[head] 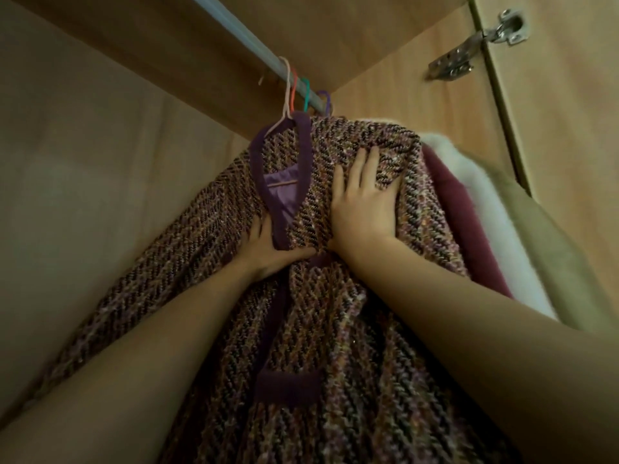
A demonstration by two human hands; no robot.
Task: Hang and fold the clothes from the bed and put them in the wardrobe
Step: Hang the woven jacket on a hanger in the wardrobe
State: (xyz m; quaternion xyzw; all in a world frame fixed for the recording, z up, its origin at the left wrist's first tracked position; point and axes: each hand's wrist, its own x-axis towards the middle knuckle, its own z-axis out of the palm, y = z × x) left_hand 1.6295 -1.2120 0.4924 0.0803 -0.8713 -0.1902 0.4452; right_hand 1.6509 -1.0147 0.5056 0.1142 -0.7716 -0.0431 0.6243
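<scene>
Pressing flat, fingers spread, the right hand [363, 202] against the right chest panel of a purple tweed jacket [335, 346], fingertips reaching up near the shoulder seam. Pinching the dark purple trim [303, 142] of the front opening just below the neckline, the left hand [264, 244], thumb over the edge and fingers tucked behind the cloth. Lying almost touching, the two hands, at the middle of the jacket's front.

Hanging from a pale pink hanger [286, 92] on the light blue rail [234, 31], the jacket, its lilac lining [281, 182] showing inside the collar. Crowding the rail just to the right, orange, green and purple hanger hooks [306, 93]. Pressing close against the jacket's right shoulder, a maroon garment [459, 209], then a white fleecy one [469, 169] and a beige one [549, 249], leaving little room on that side. Standing open to the left, bare wardrobe wall [83, 145], with the sleeve hanging free along it. Closing in overhead, the wardrobe top panel [301, 25]; swinging out at the far right, the door [569, 128] on a metal hinge [482, 45].
</scene>
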